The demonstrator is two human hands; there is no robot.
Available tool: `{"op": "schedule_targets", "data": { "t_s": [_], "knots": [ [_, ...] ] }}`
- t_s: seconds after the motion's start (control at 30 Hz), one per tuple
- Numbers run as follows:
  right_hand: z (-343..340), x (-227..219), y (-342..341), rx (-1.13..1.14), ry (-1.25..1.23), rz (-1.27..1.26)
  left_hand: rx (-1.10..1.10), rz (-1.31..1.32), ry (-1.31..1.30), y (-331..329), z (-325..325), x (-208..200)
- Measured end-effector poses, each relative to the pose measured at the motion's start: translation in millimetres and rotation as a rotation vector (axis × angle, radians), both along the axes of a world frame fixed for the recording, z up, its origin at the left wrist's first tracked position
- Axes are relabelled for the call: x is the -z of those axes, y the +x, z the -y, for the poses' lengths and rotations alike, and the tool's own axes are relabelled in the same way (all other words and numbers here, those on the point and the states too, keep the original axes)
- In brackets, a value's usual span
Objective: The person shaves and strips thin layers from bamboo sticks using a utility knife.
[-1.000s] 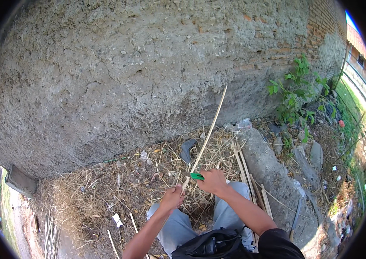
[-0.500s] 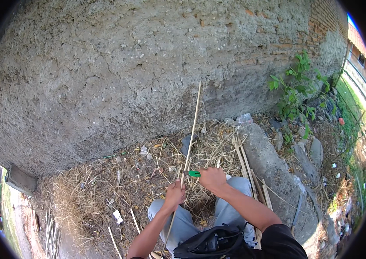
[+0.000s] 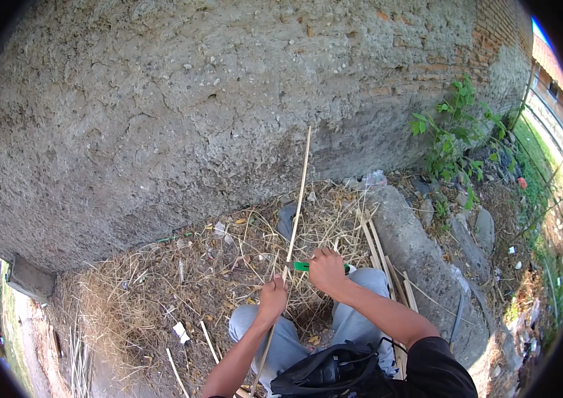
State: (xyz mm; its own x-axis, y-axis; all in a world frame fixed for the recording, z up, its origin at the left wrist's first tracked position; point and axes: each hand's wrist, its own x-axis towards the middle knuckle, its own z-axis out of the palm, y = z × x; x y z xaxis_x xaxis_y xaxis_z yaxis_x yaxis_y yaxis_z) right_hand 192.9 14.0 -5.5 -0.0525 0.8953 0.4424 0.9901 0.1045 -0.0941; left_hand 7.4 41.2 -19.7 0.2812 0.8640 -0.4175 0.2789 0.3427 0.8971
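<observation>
A long, thin pale bamboo strip runs from between my knees up towards the wall, tilted slightly right. My left hand is closed round its lower part, above my left knee. In my closed right hand is a green utility knife; its green body shows on both sides of the fist. The knife's tip end points left and meets the strip just above my left hand. The blade is too small to make out clearly.
A rough plastered wall rises in front. Dry shavings litter the ground. Several cut strips lean by a concrete slab on the right, near a leafy green plant. A black bag rests on my lap.
My right hand has shifted slightly up with the knife, and more of the knife's green body shows behind the fist. The left hand has moved a little right, still on the strip.
</observation>
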Motion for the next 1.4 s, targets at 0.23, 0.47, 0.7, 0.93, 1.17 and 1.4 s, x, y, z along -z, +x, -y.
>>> {"op": "schedule_targets", "data": {
  "t_s": [0.23,0.47,0.7,0.93,1.17,1.4],
  "knots": [
    [-0.2,-10.3,-7.9,0.048,-0.259,-0.244,-0.033,0.084,-0.041,-2.0,1.4,-1.6],
    [-2.1,-31.7,-16.2,0.12,-0.455,-0.253,0.021,-0.086,0.224,-4.0,4.9,7.4],
    [-17.3,-12.4,-9.4,0.148,-0.507,-0.133,0.075,-0.225,0.25,-2.2,-2.7,13.8],
    [-33.4,-11.5,-4.1,0.176,-0.446,-0.133,0.029,-0.154,0.104,1.3,-10.3,11.1],
    [-48.2,-17.2,2.8,0.202,-0.385,-0.116,0.057,-0.145,0.176,-16.4,-2.2,8.8],
    [-56.6,-16.8,18.5,0.239,-0.354,-0.145,0.049,-0.072,-0.051,-26.2,10.8,-13.3]
  ]
}}
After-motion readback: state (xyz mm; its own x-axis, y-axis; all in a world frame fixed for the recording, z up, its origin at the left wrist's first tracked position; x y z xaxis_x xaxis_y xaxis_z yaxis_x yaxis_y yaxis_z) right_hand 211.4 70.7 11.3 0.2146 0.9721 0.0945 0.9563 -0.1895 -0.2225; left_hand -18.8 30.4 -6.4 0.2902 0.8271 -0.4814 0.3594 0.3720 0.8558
